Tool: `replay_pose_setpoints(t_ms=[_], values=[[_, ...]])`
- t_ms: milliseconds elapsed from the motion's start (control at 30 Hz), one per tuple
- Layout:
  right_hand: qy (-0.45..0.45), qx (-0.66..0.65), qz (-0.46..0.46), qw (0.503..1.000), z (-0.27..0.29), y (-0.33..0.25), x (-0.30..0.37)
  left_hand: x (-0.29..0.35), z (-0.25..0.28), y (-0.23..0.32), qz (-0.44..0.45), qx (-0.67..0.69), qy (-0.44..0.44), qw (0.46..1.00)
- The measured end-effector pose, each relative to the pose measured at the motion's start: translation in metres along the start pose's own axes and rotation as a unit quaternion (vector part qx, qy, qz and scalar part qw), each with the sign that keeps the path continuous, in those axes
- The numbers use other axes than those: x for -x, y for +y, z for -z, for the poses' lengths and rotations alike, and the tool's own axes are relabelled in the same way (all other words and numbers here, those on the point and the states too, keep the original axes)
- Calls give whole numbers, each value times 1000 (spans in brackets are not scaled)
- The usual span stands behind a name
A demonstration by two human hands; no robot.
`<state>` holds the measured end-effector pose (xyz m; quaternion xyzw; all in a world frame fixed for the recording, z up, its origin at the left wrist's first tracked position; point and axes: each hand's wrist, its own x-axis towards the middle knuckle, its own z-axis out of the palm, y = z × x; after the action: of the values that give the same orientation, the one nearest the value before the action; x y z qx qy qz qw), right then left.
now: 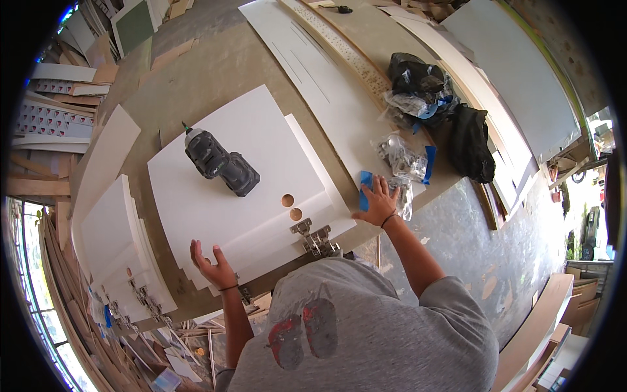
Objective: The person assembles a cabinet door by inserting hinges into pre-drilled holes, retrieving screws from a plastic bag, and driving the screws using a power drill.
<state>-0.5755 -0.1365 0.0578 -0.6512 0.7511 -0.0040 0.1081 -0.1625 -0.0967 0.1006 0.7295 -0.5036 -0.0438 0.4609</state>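
A white panel [228, 144] lies in front of me on top of other white boards. On it rests a black cordless drill [222, 162] with a bit in its tip. My left hand [210, 262] is at the panel's near edge, fingers apart, with nothing in it. Spread over a blue-edged clear plastic bag [405, 196], my right hand [379, 201] touches it at the panel's right. Metal hinges [315, 239] sit at the panel's near edge, close to two round holes [291, 207]. Another clear bag of metal parts [403, 159] lies just beyond my right hand.
Black plastic bags [424, 85] lie at the right, beside a long white board [307, 72]. More white panels with hinges [111, 242] are at the left. Board offcuts [59, 117] are piled along the far left, and long boards [535, 326] stand at the lower right.
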Motion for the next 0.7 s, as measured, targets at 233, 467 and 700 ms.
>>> replay_pose_setpoints(t_ms=[233,467,700], values=[[113,-286,-18,951,7,31,-29,20,-16,35,-5,63,-74,995],[176,-380,-35,907,84,-3,-16,42,-23,54,45,155,-186,969],[-65,-473,178,861,123,-88,18,16,-29,133,-84,219,-372,898]])
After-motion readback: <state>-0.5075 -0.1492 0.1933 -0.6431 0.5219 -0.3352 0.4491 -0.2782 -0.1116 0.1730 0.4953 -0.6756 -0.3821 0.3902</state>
